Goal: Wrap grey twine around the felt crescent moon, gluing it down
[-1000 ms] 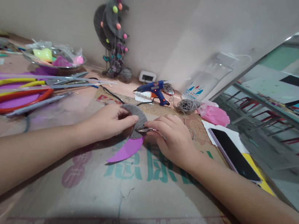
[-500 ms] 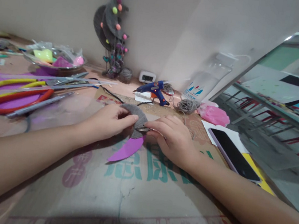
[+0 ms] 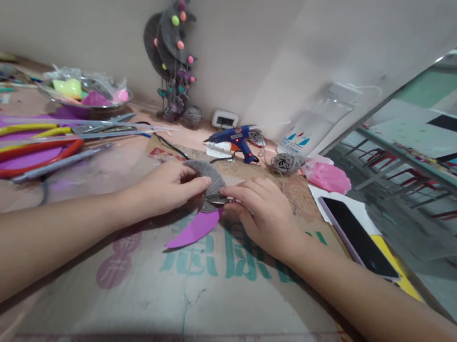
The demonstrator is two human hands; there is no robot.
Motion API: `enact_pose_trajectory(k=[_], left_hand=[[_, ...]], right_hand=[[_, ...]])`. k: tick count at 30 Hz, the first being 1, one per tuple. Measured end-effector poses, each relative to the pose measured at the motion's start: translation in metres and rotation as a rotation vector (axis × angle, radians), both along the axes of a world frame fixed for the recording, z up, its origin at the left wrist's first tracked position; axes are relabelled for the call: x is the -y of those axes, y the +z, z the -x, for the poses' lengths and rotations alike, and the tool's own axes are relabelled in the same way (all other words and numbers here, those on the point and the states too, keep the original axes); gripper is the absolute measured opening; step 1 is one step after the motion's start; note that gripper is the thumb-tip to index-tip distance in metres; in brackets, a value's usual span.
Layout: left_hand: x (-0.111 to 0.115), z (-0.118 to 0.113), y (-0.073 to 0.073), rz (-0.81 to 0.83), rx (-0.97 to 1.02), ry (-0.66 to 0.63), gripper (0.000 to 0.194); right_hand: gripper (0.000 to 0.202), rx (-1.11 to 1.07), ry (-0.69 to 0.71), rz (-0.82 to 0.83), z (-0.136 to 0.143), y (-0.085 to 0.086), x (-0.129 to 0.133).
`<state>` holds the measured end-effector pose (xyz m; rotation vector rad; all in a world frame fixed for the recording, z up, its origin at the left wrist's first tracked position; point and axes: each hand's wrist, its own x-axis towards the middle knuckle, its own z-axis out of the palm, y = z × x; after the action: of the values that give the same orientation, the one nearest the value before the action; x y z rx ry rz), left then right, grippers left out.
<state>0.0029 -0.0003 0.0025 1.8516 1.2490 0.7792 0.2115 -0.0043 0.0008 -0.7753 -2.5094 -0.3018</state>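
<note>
A crescent lies over the cardboard, its upper part wrapped in grey yarn and its lower tip bare purple. My left hand pinches the yarn-wrapped part from the left, thumb on top. From the right, my right hand grips a small metal tool between thumb and fingers. The tool's pointed end rests against the lower part of the grey wrapping; the rest of it is hidden by the fingers.
Behind the hands are a blue glue gun, a yarn ball and a bottle. Scissors lie left, near a bowl. A phone is at the right. Cardboard covers the table front.
The metal tool's tip has shifted slightly at the grey yarn. My hands stay nearly in place, and the whole view has moved a little.
</note>
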Motion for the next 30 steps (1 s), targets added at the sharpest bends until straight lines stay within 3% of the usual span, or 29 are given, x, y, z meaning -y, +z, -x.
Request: enact_pose_trajectory(k=[22,30], left_hand=[[-0.0012,0.0004,-0.0015,-0.011,-0.037,-0.02,0.038],[-0.0031,0.0022,-0.0047,-0.016,0.006,-0.049,0.041]], right_hand=[[0.019,0.044,0.006,-0.044,-0.0016,-0.0007,-0.002],[0.018,-0.113,-0.001,0.055,-0.0029,-0.0014,-0.0016]])
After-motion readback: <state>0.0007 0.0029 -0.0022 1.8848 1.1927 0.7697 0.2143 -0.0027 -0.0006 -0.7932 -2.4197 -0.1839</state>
